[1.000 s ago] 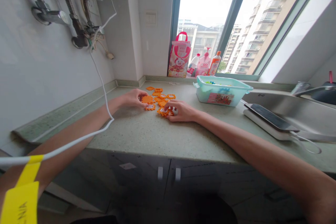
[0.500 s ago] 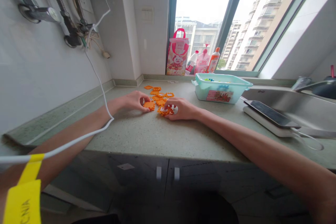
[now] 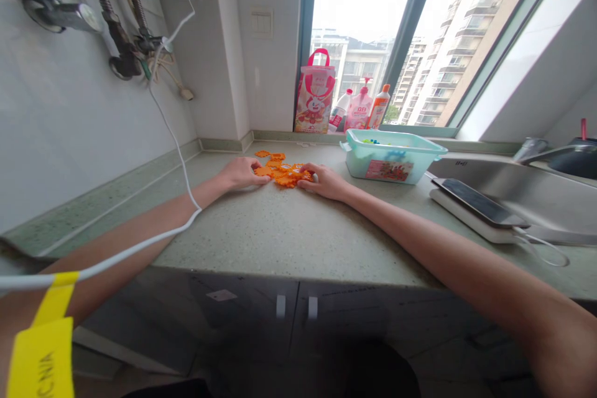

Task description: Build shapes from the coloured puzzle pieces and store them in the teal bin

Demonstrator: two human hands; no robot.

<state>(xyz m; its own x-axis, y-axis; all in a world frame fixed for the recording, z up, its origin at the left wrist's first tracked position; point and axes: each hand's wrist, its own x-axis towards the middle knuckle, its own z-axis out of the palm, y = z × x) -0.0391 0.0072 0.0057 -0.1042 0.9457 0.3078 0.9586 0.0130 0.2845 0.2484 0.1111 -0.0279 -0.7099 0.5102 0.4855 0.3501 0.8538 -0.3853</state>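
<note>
Several flat orange interlocking toy pieces (image 3: 280, 169) with toothed edges lie bunched together on the counter, some overlapping. At the left side of the bunch, my left hand (image 3: 243, 173) has thumb and fingers closed about the edge of one orange piece (image 3: 262, 171). Opposite it, my right hand (image 3: 325, 182) curls its fingers around orange pieces (image 3: 305, 177) on the right side. Both hands rest low, close to the counter surface. The fingertips are partly hidden among the pieces, so the exact contact is hard to make out.
A light teal plastic bin (image 3: 396, 158) with colourful pieces stands right of my hands. Beyond it are a phone on a white block (image 3: 480, 202) and a steel sink (image 3: 559, 199). A white cable (image 3: 177, 137) hangs across my left forearm. A pink bag (image 3: 314, 99) and bottles line the windowsill.
Both hands have moved away from me, carrying or pushing their orange pieces against the others. The bunch is now tighter and farther from the counter's front edge.
</note>
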